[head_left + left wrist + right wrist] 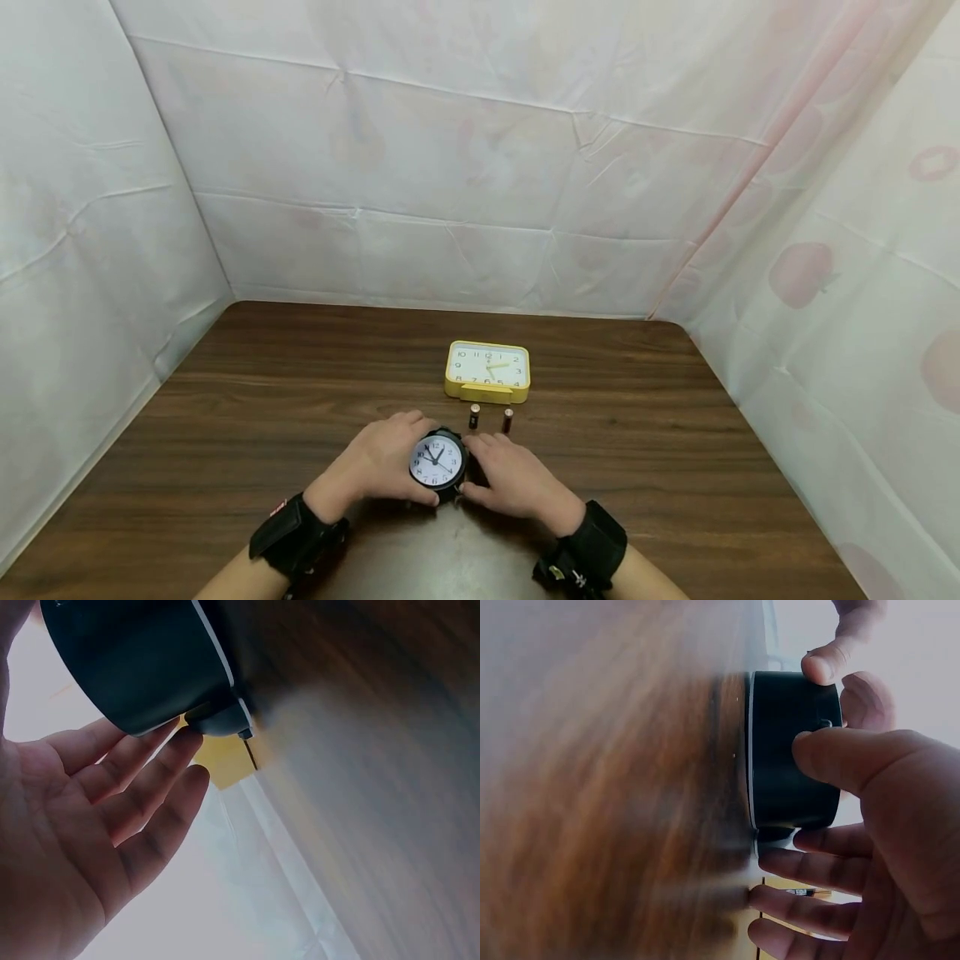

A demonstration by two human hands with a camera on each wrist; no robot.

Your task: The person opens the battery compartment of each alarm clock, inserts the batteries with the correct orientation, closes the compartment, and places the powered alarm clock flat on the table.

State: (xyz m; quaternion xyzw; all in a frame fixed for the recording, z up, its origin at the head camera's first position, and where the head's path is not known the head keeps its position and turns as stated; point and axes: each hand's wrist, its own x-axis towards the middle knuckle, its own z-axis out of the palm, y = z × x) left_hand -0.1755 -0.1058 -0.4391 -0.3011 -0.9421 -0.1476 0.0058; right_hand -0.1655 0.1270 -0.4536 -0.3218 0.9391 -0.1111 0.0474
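A round black alarm clock with a white dial lies face up, low over the near middle of the table. My left hand grips its left side, thumb at the lower edge and fingers around the upper edge. From the opposite side my right hand holds the clock too. The right wrist view has the right thumb pressed on the black side wall, with the fingers along the top edge. In the left wrist view, fingertips meet the casing near a small rounded foot.
Beyond the hands, a yellow rectangular clock lies face up. Two small batteries, one on the left and one on the right, stand between it and the black clock. Pale curtains enclose the brown wooden table at the back and sides.
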